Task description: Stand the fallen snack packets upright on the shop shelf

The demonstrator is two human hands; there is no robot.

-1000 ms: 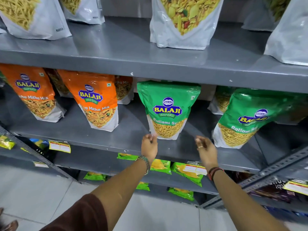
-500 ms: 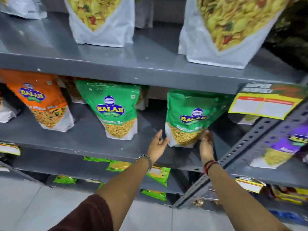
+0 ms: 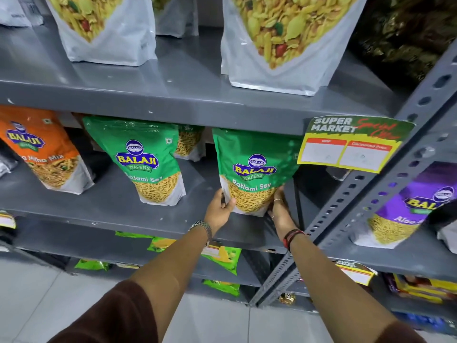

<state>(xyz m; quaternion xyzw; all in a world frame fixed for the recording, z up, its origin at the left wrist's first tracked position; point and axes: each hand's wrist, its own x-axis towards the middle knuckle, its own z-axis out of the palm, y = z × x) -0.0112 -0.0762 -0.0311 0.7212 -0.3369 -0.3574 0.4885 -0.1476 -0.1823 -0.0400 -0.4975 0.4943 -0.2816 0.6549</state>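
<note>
A green Ratlami Sev packet (image 3: 254, 169) stands upright near the right end of the grey middle shelf (image 3: 118, 206). My left hand (image 3: 218, 211) grips its lower left corner, thumb on the front. My right hand (image 3: 280, 209) presses against its lower right edge. A second green Ratlami Sev packet (image 3: 141, 159) stands upright to its left, with another partly hidden behind it. An orange Mitha Mix packet (image 3: 42, 152) stands further left.
A Super Market price tag (image 3: 351, 144) hangs off the upper shelf edge just right of the held packet. A slotted steel upright (image 3: 371, 189) runs diagonally beside my right wrist. A purple packet (image 3: 408, 214) stands beyond it. Large white pouches (image 3: 279, 45) sit above; small green packets (image 3: 222, 256) lie below.
The view shifted right and closer. Both hands went from reaching toward the right green packet to closing on its lower corners, and the packet now stands straighter.
</note>
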